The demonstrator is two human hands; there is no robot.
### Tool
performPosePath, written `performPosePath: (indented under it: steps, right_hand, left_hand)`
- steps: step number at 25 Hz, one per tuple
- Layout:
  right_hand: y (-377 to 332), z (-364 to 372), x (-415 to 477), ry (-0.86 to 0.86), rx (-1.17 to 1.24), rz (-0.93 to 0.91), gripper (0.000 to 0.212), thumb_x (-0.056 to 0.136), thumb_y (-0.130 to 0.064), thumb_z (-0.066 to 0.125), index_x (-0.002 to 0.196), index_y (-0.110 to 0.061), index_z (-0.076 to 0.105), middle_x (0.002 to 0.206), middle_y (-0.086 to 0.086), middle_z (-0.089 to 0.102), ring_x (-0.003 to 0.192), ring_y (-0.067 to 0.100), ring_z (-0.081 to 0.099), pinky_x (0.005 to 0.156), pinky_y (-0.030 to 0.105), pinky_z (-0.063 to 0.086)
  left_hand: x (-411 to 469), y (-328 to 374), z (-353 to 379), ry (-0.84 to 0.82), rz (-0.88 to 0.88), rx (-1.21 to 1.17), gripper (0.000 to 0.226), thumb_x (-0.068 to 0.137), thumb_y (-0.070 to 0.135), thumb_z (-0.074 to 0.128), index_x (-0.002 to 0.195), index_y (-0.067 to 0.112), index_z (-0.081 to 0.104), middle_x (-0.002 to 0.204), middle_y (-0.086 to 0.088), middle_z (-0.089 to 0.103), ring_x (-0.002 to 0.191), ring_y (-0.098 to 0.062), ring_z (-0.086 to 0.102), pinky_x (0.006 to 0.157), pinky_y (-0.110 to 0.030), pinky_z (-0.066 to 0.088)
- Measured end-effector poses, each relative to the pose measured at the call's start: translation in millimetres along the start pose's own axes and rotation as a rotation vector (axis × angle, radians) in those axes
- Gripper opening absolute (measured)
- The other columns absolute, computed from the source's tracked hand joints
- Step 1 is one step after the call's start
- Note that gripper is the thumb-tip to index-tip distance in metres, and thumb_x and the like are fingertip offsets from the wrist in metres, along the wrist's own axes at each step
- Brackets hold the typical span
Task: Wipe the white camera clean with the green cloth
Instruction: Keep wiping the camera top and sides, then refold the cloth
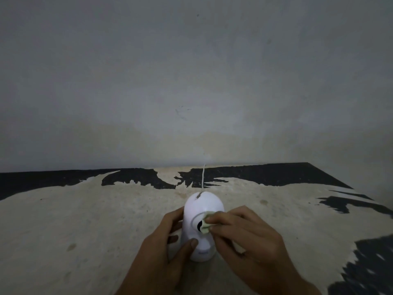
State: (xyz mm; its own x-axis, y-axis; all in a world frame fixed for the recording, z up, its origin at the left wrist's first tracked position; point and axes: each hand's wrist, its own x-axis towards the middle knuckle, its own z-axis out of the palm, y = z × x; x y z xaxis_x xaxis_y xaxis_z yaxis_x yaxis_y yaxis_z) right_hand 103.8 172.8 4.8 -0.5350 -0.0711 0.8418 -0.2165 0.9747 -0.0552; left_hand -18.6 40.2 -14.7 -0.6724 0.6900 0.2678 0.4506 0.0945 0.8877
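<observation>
The white camera (202, 206), a rounded dome on a base, stands upright on the worn table near the bottom centre, its dark lens facing me. My left hand (170, 241) grips its left side and base, thumb across the front. My right hand (240, 231) pinches the folded green cloth (205, 224) and presses it against the right edge of the lens. Most of the cloth is hidden under my fingers.
A thin white cable (203, 177) runs from the camera's back toward the wall. The table (85, 220) has a pale, peeled surface with black patches along the far edge and at the right. A grey wall (191, 81) rises directly behind it.
</observation>
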Motion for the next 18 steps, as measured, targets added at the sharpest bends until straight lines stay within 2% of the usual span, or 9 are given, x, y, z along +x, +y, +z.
performPosePath:
  steps: [2,5,6,9,11,14,18]
  right_hand:
    - [-0.7,1.3,0.4,-0.001,0.0,-0.012,0.009,0.076,-0.004,0.077,0.085,-0.006,0.076,0.102,0.003,0.074,0.085,0.019,0.066,0.072,0.028,0.054]
    - [-1.9,2.9,0.0,-0.032,-0.01,-0.042,0.01,0.081,-0.008,0.074,0.091,-0.007,0.075,0.107,0.001,0.073,0.093,0.017,0.065,0.079,0.027,0.054]
    - [-0.3,0.5,0.3,-0.024,0.0,-0.027,0.01,0.08,-0.007,0.074,0.091,-0.007,0.075,0.107,0.001,0.073,0.093,0.016,0.066,0.08,0.026,0.053]
    - [4.8,-8.9,-1.6,-0.009,0.014,0.051,0.01,0.074,-0.004,0.078,0.083,-0.006,0.075,0.096,0.003,0.075,0.09,0.01,0.068,0.077,0.024,0.055]
    - [6.9,-12.1,-4.6,-0.052,0.024,0.104,0.009,0.072,-0.004,0.078,0.078,-0.008,0.073,0.087,0.002,0.074,0.081,0.008,0.067,0.07,0.023,0.055]
    - [6.7,-8.5,-8.9,-0.182,0.025,0.158,0.009,0.076,-0.01,0.074,0.075,-0.014,0.066,0.077,-0.001,0.064,0.064,0.011,0.058,0.056,0.026,0.049]
    - [8.5,-9.1,-10.4,-0.301,0.068,0.165,0.005,0.078,-0.018,0.073,0.081,-0.02,0.069,0.078,-0.006,0.067,0.067,0.006,0.06,0.058,0.024,0.051]
  left_hand:
    - [-0.4,-0.2,-0.2,-0.005,-0.003,0.004,0.049,0.071,0.041,0.066,0.091,0.055,0.024,0.086,0.039,0.034,0.072,0.019,0.04,0.057,0.002,0.035]
    - [-0.5,1.8,-2.1,-0.003,-0.011,-0.009,0.055,0.045,0.076,0.057,0.087,0.057,0.027,0.083,0.039,0.039,0.07,0.022,0.047,0.054,0.002,0.039]
    - [-1.0,-0.3,-2.7,0.001,0.003,-0.008,0.055,0.046,0.076,0.058,0.088,0.057,0.029,0.085,0.039,0.041,0.072,0.023,0.048,0.055,0.002,0.039]
    - [-3.4,-3.8,-3.8,-0.036,0.067,0.001,0.046,0.07,0.045,0.063,0.098,0.059,0.029,0.089,0.046,0.05,0.085,0.026,0.047,0.062,0.004,0.038]
    - [-4.2,-4.6,-4.2,-0.027,0.098,0.011,0.047,0.072,0.042,0.062,0.1,0.059,0.029,0.089,0.05,0.049,0.086,0.028,0.046,0.062,0.005,0.038]
    - [-4.6,-4.4,-3.0,-0.013,0.109,0.011,0.05,0.077,0.033,0.064,0.098,0.058,0.027,0.095,0.043,0.039,0.082,0.022,0.045,0.062,0.002,0.037]
    - [-5.5,-7.2,-1.5,-0.016,0.141,0.033,0.05,0.077,0.033,0.064,0.099,0.059,0.028,0.097,0.044,0.038,0.085,0.028,0.046,0.061,0.003,0.038]
